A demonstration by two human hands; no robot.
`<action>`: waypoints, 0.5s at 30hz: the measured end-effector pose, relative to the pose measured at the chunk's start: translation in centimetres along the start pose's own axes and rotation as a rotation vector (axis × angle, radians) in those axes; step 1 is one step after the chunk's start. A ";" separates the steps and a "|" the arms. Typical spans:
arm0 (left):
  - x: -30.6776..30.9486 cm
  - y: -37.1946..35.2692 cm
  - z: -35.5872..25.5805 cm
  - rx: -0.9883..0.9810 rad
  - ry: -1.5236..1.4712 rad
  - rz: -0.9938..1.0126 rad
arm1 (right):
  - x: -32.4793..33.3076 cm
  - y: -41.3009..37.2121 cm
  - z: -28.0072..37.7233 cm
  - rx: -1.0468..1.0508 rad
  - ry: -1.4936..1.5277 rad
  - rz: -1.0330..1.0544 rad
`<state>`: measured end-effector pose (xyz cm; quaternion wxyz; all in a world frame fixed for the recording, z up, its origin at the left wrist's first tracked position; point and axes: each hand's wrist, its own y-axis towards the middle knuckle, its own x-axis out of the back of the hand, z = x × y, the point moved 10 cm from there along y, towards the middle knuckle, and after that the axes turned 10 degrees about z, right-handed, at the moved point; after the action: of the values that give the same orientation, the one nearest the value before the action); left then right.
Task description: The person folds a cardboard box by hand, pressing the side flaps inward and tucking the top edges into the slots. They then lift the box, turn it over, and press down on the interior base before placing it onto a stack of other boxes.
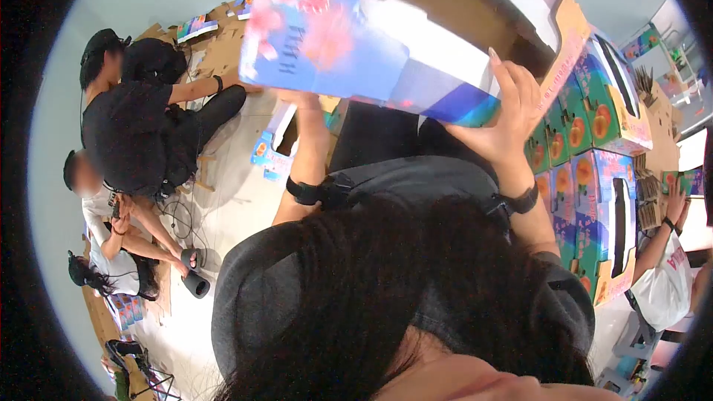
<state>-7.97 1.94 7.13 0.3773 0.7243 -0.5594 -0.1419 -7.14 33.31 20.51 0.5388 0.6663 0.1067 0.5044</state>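
Note:
A printed cardboard carton (327, 48), blue with pink blossoms and a large opening showing its brown inside, is held up in front of me. My right hand (512, 108) grips its near right side, with fingers up along the edge of the opening and the thumb lower on the blue panel. My left hand (301, 98) is at the carton's lower left edge; its fingers are mostly hidden behind the carton. The carton is slightly blurred and tilted. Below my left hand, a smaller-looking printed box (276, 145) with an opening stands near the floor.
Stacked fruit-printed cartons (594, 200) rise close on my right. Flattened cardboard (223, 37) lies at the back left. Several people (134, 134) sit on the left, with cables (178, 219) on the floor near them. Another person (665, 275) in white works at the far right.

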 end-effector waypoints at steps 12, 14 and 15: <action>-12.6 0.1 -5.0 0.288 -0.260 0.602 | -8.2 -1.1 4.3 -0.199 0.337 0.093; -12.3 -0.3 -3.5 0.354 -0.334 0.556 | -8.3 -1.2 4.8 -0.178 0.359 0.135; -12.1 -0.4 -3.3 0.334 -0.343 0.528 | -8.4 -1.1 5.0 -0.166 0.370 0.160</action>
<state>-9.64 14.39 6.41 0.1780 0.5723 -0.7978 -0.0655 -6.66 24.95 15.36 0.5212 0.5220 0.1088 0.6664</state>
